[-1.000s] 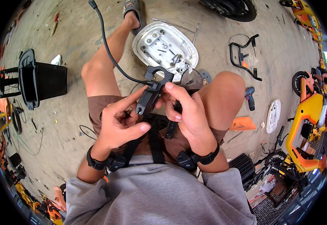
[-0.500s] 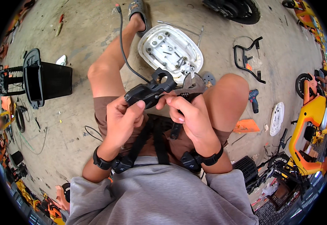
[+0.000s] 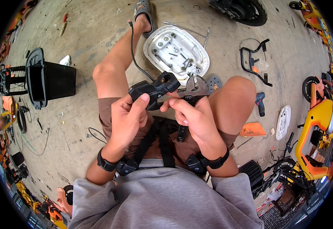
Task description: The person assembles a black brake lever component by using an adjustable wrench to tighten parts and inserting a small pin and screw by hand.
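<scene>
Above my lap, my left hand (image 3: 125, 116) is closed on a black handlebar control housing (image 3: 148, 91), its thumb pressed along the near side. The housing has a clamp at its far right end, and a black cable (image 3: 133, 57) rises from it toward my left shin. My right hand (image 3: 200, 120) is wrapped round an adjustable wrench (image 3: 196, 91); the metal jaw points away from me, while the black handle comes out under the palm. The right fingertips meet the housing's right underside. Whether they pinch a small part there is hidden.
Beyond my knees lies a white tray-like cover (image 3: 148, 47) with several bolts and small parts in it. A black bin-like box (image 3: 59, 82) is at left. At right are a black tube frame (image 3: 246, 68), a drill (image 3: 260, 104), an orange panel (image 3: 252, 129) and a yellow-orange scooter body (image 3: 303, 152).
The housing has turned slightly in my left hand, its clamp opening now showing less. The cable's free end has swung down and to the right. Both hands keep their grips.
</scene>
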The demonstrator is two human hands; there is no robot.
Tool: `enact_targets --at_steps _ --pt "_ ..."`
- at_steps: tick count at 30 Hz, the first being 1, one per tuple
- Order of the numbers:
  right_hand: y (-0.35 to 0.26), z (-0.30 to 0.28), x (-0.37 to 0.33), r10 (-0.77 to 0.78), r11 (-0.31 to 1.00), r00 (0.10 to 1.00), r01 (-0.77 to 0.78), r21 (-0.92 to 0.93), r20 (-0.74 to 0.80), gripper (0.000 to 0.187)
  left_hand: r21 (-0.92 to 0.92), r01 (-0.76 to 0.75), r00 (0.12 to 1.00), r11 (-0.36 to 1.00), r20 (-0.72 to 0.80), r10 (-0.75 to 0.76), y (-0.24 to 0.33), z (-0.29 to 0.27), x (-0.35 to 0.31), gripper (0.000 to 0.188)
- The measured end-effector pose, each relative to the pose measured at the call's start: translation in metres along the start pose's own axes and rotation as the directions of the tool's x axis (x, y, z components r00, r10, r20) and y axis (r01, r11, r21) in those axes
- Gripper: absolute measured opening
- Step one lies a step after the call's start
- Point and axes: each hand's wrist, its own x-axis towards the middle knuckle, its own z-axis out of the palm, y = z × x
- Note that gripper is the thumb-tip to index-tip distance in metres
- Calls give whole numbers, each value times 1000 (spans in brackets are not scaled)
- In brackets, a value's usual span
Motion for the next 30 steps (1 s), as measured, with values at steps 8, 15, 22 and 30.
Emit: enact_targets --at_steps 8,15,22,30 --pt "6 2 5 -118 993 993 117 -31 -23 15 220 -154 985 963 -42 167 -4 5 -4 21" --pt "6 2 4 -200 975 980 198 -104 -12 14 129 -137 990 982 -13 140 0 12 -2 21" --pt "-14 0 -29 -291 856 950 312 -413 115 26 -315 210 978 926 81 -194 15 4 3 33" --pt "-71 2 -45 -224 632 943 334 -699 248 55 -414 179 983 892 105 -149 18 1 -8 30"
